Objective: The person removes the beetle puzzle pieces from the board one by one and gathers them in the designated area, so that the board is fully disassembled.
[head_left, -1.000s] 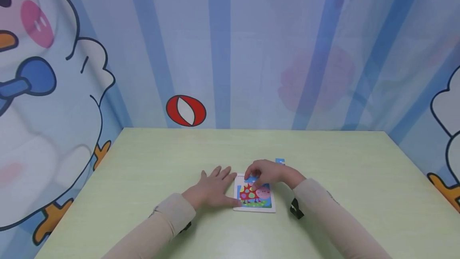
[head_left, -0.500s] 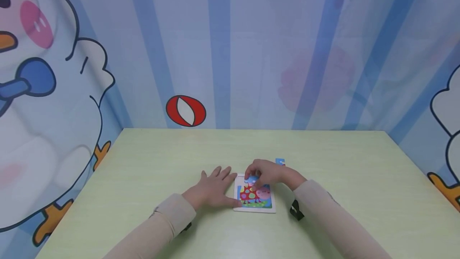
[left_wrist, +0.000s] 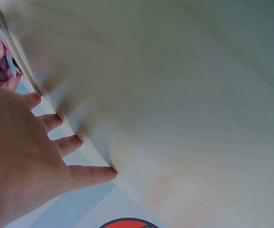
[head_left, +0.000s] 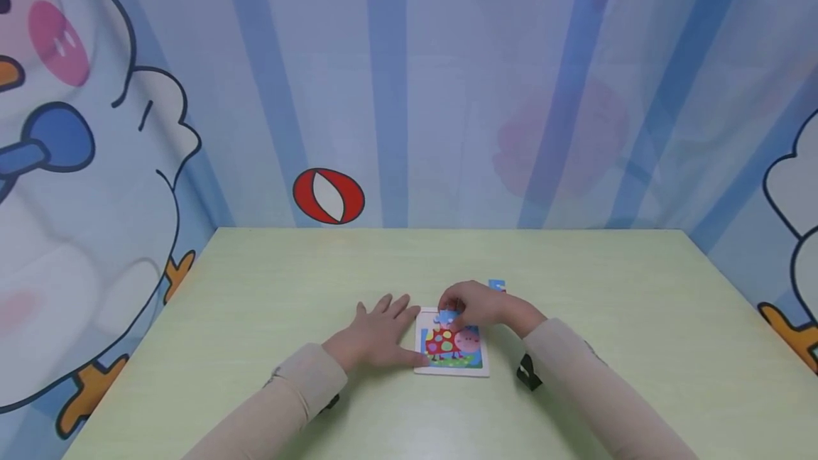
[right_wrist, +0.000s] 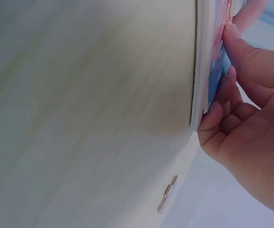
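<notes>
A small jigsaw board (head_left: 452, 373) with a white frame and a pig picture lies on the table. My left hand (head_left: 377, 338) spreads its fingers flat, with the thumb at the board's lower left and the index fingertip near its upper left corner. Above the picture's top part, my right hand (head_left: 476, 304) pinches a light blue puzzle piece (head_left: 446, 319) between thumb and fingers. In the right wrist view, the right fingers (right_wrist: 227, 92) are bent close over the board's edge. Part of the picture is hidden under that hand.
Another blue puzzle piece (head_left: 497, 285) lies on the table just beyond the right hand, partly hidden by it. The pale green table (head_left: 287, 261) ends at a striped blue backdrop (head_left: 447, 91) with cartoon figures. A black strap (head_left: 528, 373) hangs beneath the right wrist.
The right hand has shifted slightly up at the board's top, and the pinched blue piece shows more fully with its knob at the left. The left hand stays in place.
</notes>
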Demonstrator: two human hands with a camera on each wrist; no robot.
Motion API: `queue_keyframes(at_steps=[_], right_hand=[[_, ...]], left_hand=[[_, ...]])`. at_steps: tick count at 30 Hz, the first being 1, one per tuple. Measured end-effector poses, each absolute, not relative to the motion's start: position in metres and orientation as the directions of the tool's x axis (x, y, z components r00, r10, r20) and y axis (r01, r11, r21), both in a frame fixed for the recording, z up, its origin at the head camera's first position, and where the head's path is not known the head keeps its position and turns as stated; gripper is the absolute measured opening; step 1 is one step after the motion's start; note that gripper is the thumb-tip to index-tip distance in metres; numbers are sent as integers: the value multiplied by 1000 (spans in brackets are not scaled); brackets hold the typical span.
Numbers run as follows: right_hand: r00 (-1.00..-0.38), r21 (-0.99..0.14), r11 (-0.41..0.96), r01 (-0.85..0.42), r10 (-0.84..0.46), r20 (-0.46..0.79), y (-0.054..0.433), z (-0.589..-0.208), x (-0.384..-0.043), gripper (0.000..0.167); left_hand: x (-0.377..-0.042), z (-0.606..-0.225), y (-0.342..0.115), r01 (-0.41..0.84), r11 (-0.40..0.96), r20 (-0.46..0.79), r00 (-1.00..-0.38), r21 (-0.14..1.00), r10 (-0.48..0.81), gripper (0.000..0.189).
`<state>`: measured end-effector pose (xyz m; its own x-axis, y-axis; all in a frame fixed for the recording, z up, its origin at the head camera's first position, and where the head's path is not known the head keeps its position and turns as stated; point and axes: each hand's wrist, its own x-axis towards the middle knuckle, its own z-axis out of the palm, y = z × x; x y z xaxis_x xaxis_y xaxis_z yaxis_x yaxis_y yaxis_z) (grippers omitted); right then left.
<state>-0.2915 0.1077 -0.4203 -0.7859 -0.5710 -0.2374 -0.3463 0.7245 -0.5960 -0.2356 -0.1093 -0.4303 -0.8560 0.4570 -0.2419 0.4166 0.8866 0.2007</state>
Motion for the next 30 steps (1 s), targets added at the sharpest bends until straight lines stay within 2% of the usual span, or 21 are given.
queue_keyframes(at_steps=[14, 30], right_hand=[[-744, -596, 684, -420, -635, -205, 114, -417, -291, 19], [-763, -520, 731, -443, -612, -210, 111, -416, -290, 22]], left_hand=[[-237, -432, -109, 416, 890, -251, -856, 186, 452, 93], [-238, -434, -108, 417, 889, -246, -857, 186, 453, 92]])
